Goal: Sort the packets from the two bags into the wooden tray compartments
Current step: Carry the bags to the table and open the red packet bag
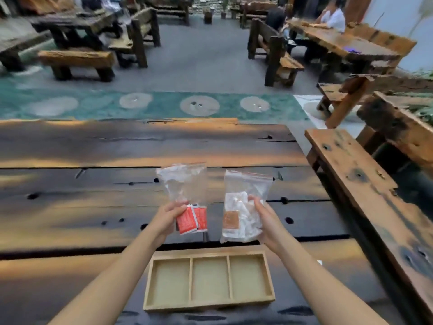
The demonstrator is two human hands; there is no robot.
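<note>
Two clear zip bags are held up above the table. My left hand (pixel 169 215) grips the left bag (pixel 185 186), which holds red packets (pixel 192 219) at its bottom. My right hand (pixel 266 216) grips the right bag (pixel 246 198), which holds white packets and one brown packet (pixel 230 220). Below the bags, near the table's front edge, lies a light wooden tray (pixel 208 304) with three compartments side by side, all with nothing in them.
The tray rests on a dark plank table (pixel 93 195) with holes and cracks. A wooden bench (pixel 365 184) runs along the right side. Further back stand more wooden tables and benches, with a seated person (pixel 332 18) at the far right.
</note>
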